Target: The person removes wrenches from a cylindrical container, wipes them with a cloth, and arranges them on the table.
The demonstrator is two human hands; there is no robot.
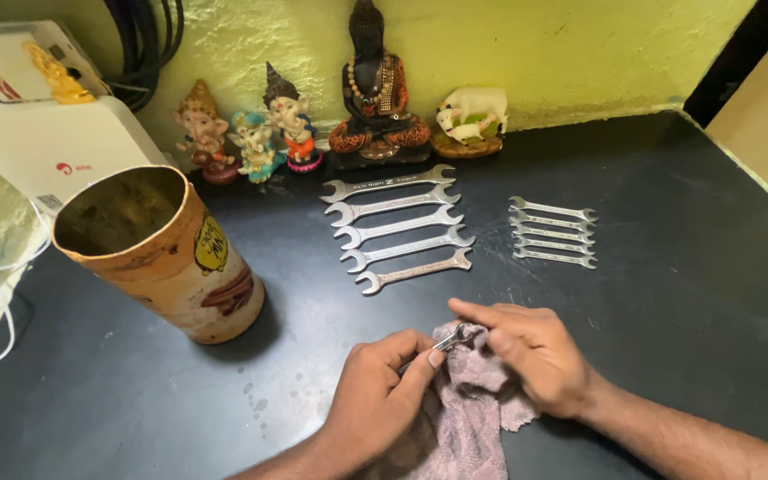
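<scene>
Left hand (375, 396): fingers pinched together around the shank of a small wrench (437, 345), near the front edge of the table.
Right hand (535, 354): fingers pressed together and laid flat over a pinkish cloth (468, 409), forefinger stretched towards the wrench's jaw end.
Small wrench: lies between the two hands, one end poking out over the cloth, the rest hidden by fingers and fabric.
Cloth: bunched under both hands on the dark table (695, 293).
Large wrenches (399, 227): five in a neat row, just behind the hands.
Small wrenches (553, 233): five more in a tighter row, off to the right.
Tin can (166, 253): open, tilted, standing to the left, well apart from the hands.
Figurines (348, 116): lined along the yellow wall at the back.
Doing it well, by my judgement: keep a firm pinch on the shank, fold cloth round the metal, and work into the jaw corners where grime tends to sit.
</scene>
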